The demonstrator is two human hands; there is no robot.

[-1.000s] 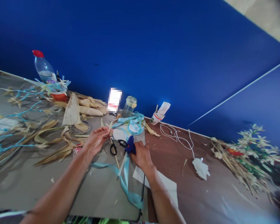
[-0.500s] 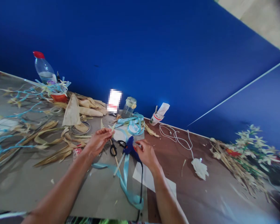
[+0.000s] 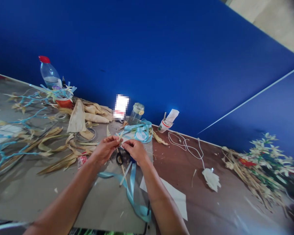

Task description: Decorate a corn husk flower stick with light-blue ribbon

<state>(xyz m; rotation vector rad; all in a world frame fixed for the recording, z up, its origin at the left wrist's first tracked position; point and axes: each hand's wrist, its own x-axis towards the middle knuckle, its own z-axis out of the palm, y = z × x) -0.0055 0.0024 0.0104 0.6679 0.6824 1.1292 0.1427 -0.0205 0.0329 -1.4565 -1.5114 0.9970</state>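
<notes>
My left hand (image 3: 107,149) pinches a small pale corn-husk flower (image 3: 121,134) between thumb and fingertips, its petals pointing up. My right hand (image 3: 136,152) is closed in a pinch right beside the flower's base; whatever lies between its fingertips is too small to make out. Beneath that hand, a blue glue gun (image 3: 132,160) is mostly covered, with a whitish glue stick (image 3: 125,175) jutting from it. Scissors with black handles (image 3: 119,159) lie under the hands, partly hidden. Light-blue ribbon (image 3: 132,182) trails below toward the table's front edge.
Dried husks (image 3: 54,163) and blue-wrapped branches (image 3: 26,120) spread over the left. Behind stand a red-capped bottle (image 3: 49,73), a glass jar (image 3: 136,112) and a white cup (image 3: 163,125). A white cable (image 3: 188,147), white paper (image 3: 177,199) and a flower bunch (image 3: 267,156) lie rightward.
My right hand has moved left and up from beside the glue gun to the flower in my left hand, and now covers most of the gun. My left hand stays nearly in place.
</notes>
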